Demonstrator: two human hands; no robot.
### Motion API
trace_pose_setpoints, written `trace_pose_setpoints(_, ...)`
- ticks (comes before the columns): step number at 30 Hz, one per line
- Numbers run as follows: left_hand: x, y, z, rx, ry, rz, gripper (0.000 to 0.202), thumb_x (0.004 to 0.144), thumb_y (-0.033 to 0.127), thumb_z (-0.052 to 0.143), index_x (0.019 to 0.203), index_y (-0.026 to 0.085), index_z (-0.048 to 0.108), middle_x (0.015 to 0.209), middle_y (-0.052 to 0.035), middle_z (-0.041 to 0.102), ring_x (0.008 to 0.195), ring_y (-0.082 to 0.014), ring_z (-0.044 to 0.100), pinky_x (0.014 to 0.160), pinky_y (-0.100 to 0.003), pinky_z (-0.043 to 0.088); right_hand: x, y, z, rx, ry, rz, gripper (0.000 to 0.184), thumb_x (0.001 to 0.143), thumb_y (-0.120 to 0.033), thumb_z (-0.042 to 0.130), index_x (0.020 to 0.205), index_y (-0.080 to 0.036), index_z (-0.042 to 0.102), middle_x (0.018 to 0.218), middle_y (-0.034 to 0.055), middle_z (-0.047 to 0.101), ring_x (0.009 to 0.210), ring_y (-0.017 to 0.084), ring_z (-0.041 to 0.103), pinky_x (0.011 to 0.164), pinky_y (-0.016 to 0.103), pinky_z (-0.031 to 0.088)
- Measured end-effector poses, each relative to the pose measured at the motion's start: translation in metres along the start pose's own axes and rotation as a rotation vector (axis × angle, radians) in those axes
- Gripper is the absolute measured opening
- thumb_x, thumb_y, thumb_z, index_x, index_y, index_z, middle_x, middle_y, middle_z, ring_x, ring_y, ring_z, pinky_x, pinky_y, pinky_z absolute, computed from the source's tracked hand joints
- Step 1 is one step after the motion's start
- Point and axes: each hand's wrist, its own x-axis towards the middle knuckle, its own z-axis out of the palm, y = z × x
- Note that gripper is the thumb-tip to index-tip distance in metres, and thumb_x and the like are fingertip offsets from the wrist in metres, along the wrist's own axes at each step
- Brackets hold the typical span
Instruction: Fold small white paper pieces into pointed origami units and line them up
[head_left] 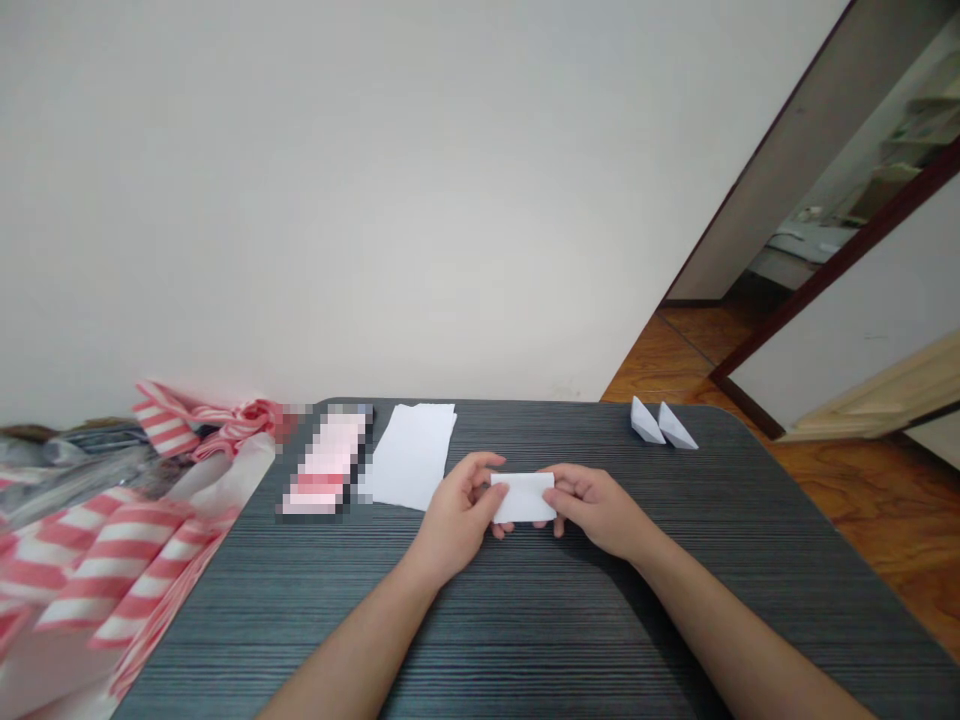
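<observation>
Both hands pinch a small folded white paper (523,497) over the table's (525,620) middle: left hand (459,518) grasping its left end, right hand (592,508) its right. Loose white sheets (411,455) lie near the far edge, two folded paper boats (661,422) at the far right corner, a red-striped bag (97,560) off the left edge.

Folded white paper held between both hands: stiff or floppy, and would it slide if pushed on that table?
The folded paper probably holds its shape: it spans flat between the left hand and right hand without sagging. Likely very light, since fingertips alone pinch its ends. Pushed on the table, it would probably slide rather than roll or tip, though the striped surface may be slightly textured.
</observation>
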Motion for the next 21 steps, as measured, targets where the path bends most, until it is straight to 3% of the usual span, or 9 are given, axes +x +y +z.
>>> trace_pose_setpoints(4,0.0,-0.0004,-0.0002,0.014,-0.025,-0.049,0.039,0.083,0.032,0.051,0.117,0.02,0.035,0.066,0.0033,0.057,0.044,-0.0106,0.055,0.039,-0.02,0.042,0.0007,0.0021,-0.0008,-0.036,0.049,-0.011,0.026,0.086,-0.029,0.051,0.108,-0.016,0.058,0.071,0.0023,0.065,0.061,0.015,0.062,0.054,0.024,0.048)
trace_pose_setpoints(8,0.0001,-0.0021,-0.0011,0.092,-0.075,-0.071,0.024,0.085,0.035,0.047,0.1,0.015,0.047,0.053,0.0029,0.056,0.04,-0.0096,0.051,0.04,-0.019,0.04,0.0015,0.0039,-0.0002,-0.033,0.061,-0.016,0.028,0.085,-0.029,0.052,0.109,-0.016,0.057,0.071,0.0026,0.065,0.062,0.015,0.063,0.054,0.024,0.048)
trace_pose_setpoints(15,0.0003,-0.0031,-0.0016,0.101,-0.07,-0.069,0.02,0.086,0.034,0.046,0.092,0.015,0.048,0.052,0.0017,0.058,0.04,-0.0096,0.051,0.041,-0.019,0.04,0.0015,0.0059,0.001,-0.006,0.048,-0.014,0.028,0.085,-0.027,0.053,0.11,-0.016,0.056,0.072,0.0028,0.066,0.064,0.016,0.063,0.052,0.024,0.048)
trace_pose_setpoints(21,-0.0001,-0.0029,-0.0023,0.127,-0.061,-0.067,0.019,0.086,0.034,0.045,0.091,0.016,0.049,0.052,0.002,0.058,0.04,-0.0097,0.05,0.041,-0.019,0.039,0.0015,0.0003,0.0008,-0.004,0.033,0.01,0.019,0.085,-0.029,0.053,0.097,-0.015,0.058,0.071,0.0031,0.066,0.06,0.015,0.062,0.051,0.023,0.048)
